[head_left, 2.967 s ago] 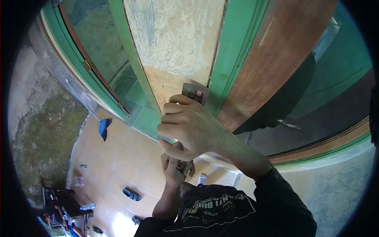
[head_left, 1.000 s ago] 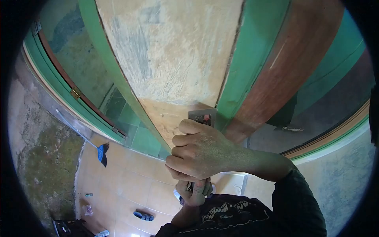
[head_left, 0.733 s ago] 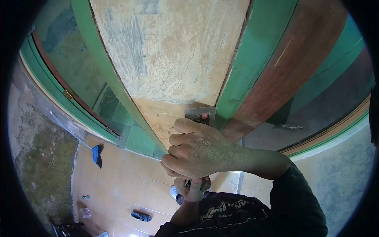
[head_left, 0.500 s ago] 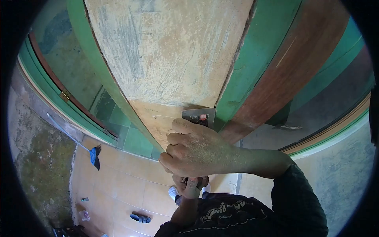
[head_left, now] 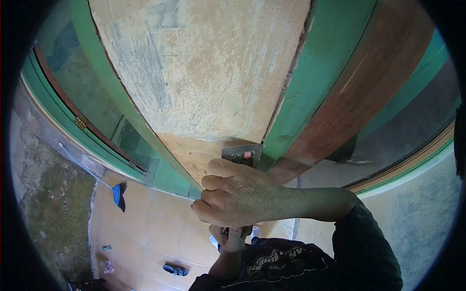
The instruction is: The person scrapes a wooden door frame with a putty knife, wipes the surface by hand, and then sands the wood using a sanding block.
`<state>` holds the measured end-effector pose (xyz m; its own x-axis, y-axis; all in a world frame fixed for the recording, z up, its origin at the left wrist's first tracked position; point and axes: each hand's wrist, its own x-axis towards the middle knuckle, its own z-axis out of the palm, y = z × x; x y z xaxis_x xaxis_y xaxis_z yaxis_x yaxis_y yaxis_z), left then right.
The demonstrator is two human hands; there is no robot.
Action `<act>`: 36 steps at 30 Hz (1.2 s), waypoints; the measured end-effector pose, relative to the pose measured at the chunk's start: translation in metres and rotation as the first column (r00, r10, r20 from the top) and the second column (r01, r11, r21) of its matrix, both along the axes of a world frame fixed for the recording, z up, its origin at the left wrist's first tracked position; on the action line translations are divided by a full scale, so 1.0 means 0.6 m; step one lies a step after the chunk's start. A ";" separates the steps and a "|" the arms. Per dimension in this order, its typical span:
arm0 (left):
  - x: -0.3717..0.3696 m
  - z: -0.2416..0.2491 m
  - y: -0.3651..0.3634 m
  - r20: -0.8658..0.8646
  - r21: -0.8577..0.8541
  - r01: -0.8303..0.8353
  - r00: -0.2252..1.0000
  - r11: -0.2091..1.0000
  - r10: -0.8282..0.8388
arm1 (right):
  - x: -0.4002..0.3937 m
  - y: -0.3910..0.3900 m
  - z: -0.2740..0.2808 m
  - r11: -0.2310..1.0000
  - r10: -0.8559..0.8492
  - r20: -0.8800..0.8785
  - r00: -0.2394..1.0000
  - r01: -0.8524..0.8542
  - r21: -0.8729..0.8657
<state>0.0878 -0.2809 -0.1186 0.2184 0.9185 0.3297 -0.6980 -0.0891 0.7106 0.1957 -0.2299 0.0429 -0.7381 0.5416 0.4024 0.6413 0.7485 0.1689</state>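
My right hand (head_left: 238, 194) is closed in a fist, its back dusted with pale powder. It grips a scraper (head_left: 241, 153) whose wide metal blade bears a small red label. The blade lies at the lower right part of the wall strip (head_left: 204, 72), close to the green frame edge (head_left: 284, 131). Pale, scratched coating covers most of that strip, with a smoother tan patch (head_left: 191, 150) below it. Under my right hand, my left hand (head_left: 233, 238) is also closed, curled around something dark that I cannot make out.
A reddish-brown wooden post (head_left: 349, 92) stands right of the green frame. At left is a hinged green window or door frame (head_left: 92, 131). On the tiled floor (head_left: 150, 223) lie a blue broom (head_left: 118, 194), dark sandals (head_left: 175, 269) and a crumpled plastic wrapper (head_left: 107, 266).
The view has shifted slightly, so the wall strip and floor sit a little lower. My right hand and scraper appear lower too, the blade a bit more slanted. Both hands keep their grip.
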 end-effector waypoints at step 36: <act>0.023 0.122 0.008 -0.034 0.029 -0.081 0.996 0.996 0.082 | -0.001 0.009 0.080 0.983 -0.028 -0.104 0.994 0.047 0.180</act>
<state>0.1014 -0.2761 -0.0454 0.1550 0.9242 0.3490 -0.6621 -0.1651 0.7310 0.1953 -0.2244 0.0910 -0.6693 0.4790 0.5679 0.6891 0.6861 0.2335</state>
